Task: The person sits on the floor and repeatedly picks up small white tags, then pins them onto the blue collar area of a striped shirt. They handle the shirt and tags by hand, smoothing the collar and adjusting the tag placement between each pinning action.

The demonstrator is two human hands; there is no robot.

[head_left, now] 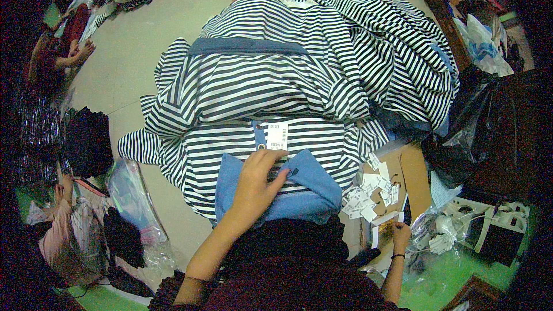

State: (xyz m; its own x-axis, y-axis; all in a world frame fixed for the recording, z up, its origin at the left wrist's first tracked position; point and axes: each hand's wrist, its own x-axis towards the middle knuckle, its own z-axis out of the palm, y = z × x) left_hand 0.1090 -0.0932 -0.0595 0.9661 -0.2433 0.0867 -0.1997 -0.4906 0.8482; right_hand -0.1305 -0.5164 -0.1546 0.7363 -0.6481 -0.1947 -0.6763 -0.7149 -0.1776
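My left hand [256, 181] rests on a black-and-white striped shirt [216, 144] with a blue collar [311, 181]. Its thumb and forefinger are apart, beside the blue button placket [260, 133] and the lower end of a white hang tag [277, 134] lying on the shirt front. Off to the right, my right hand [401, 234] has its fingertips pinched on what looks like a small white paper tag [401, 217]. Close by, a loose heap of white tags [368, 196] lies on brown cardboard [413, 175].
More striped shirts [247, 83] are stacked beyond, with a rumpled pile [397, 52] at the right. A black plastic bag [469, 121] and a white-and-black device [495, 224] stand right. Clear plastic bags [135, 201] lie left. Other people's hands [83, 52] show left and at the far edge.
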